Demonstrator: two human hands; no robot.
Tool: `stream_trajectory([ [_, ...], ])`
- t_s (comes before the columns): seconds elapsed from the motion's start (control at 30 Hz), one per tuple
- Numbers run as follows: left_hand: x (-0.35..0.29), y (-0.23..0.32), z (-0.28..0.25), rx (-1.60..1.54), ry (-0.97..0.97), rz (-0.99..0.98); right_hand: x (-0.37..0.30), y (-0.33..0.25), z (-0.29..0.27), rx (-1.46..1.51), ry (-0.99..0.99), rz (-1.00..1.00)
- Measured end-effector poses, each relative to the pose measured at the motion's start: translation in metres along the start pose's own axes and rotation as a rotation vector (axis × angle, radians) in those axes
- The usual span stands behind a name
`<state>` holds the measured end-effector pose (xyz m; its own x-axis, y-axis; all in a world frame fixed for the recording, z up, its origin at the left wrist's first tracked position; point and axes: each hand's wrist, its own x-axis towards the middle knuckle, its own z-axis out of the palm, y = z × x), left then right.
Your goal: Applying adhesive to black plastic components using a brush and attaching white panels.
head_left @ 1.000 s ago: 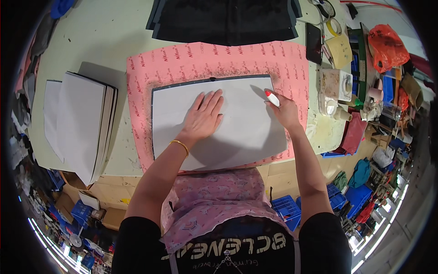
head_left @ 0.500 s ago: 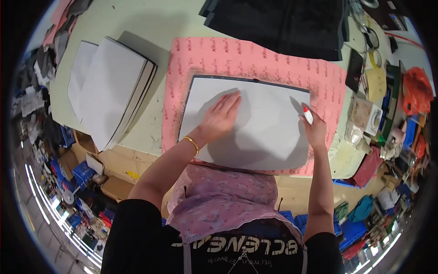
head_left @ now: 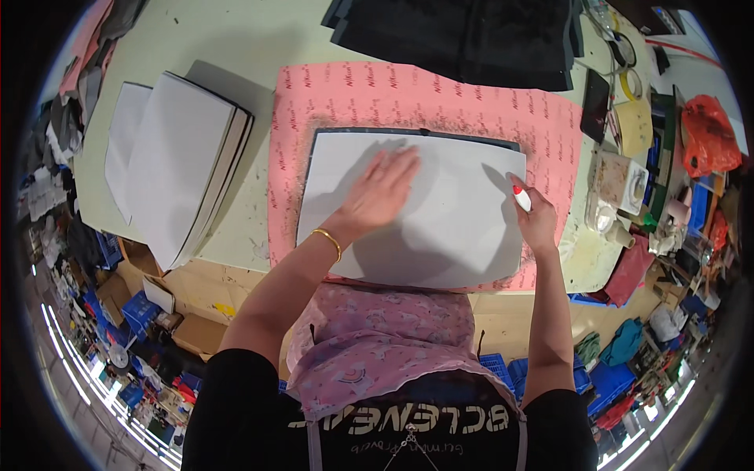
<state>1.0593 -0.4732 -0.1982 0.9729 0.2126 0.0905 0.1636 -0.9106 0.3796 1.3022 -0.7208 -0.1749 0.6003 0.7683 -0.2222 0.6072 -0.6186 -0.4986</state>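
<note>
A white sheet (head_left: pixel 455 228) with a rounded lower edge lies over a dark piece (head_left: pixel 471 140), whose rim shows along the top and left. My left hand (head_left: pixel 380 191), a gold bangle at its wrist, rests flat on the sheet with fingers stretched out. By the sheet's right edge, my right hand (head_left: pixel 540 221) grips a red-and-white pen (head_left: pixel 521 198) between thumb and fingers. Under both pieces is a pink printed sheet (head_left: pixel 542 125) smudged with dark marks.
To the left stands a stack of white sheets (head_left: pixel 177 157) with dark layers. Black fabric pieces (head_left: pixel 455 39) lie at the far side. A phone (head_left: pixel 595 104), yellow tape roll (head_left: pixel 630 84) and white container (head_left: pixel 620 183) line the right. Blue crates (head_left: pixel 609 386) are below.
The whole view has shifted slightly, moving the table leftward in the picture. My left hand has slid a little right across the white sheet. The right hand still grips the pen near the edge.
</note>
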Motion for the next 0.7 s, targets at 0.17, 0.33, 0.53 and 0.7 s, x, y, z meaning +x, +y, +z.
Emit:
stream_trajectory([
  [0.17,0.014,0.003,0.005,0.059,-0.091,0.086,0.003,-0.004,0.0,0.205,0.029,0.048],
  [0.33,0.015,0.003,0.005,0.104,-0.113,0.1,0.004,-0.001,0.008,0.161,0.086,0.117],
  [0.53,0.024,0.004,0.012,0.115,-0.084,0.095,0.007,-0.003,0.01,0.093,0.064,0.169],
  [0.7,0.034,0.013,0.024,0.25,-0.079,0.109,0.008,-0.003,0.008,-0.029,0.028,0.213],
])
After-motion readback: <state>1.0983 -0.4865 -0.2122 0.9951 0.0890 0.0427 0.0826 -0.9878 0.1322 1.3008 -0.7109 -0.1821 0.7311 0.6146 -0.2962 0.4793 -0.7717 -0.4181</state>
